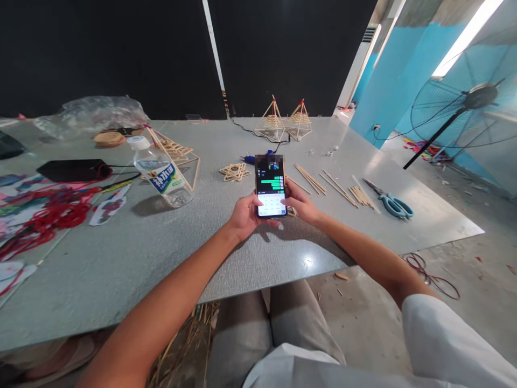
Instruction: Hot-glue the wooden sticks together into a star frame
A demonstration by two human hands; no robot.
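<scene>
A smartphone [271,186] is held upright over the table's front part, its lit screen showing a chat with green bubbles and a white keyboard. My left hand [245,216] is closed round its lower left side, thumb on the keyboard. My right hand [302,203] grips the lower right side, its thumb also at the keys. Just behind the phone lies a blue-handled tool [252,159], partly hidden. To the left is a flat star shape of thin wooden sticks [235,172]; loose wooden sticks [311,179] lie to the right.
A clear plastic bottle [163,175] stands left, before a stick frame [177,148]. Two stick pyramids [274,121] stand at the back. Blue-handled scissors [393,205] lie right. Red yarn [52,226] covers the left side. A large fan [479,97] stands beyond the table.
</scene>
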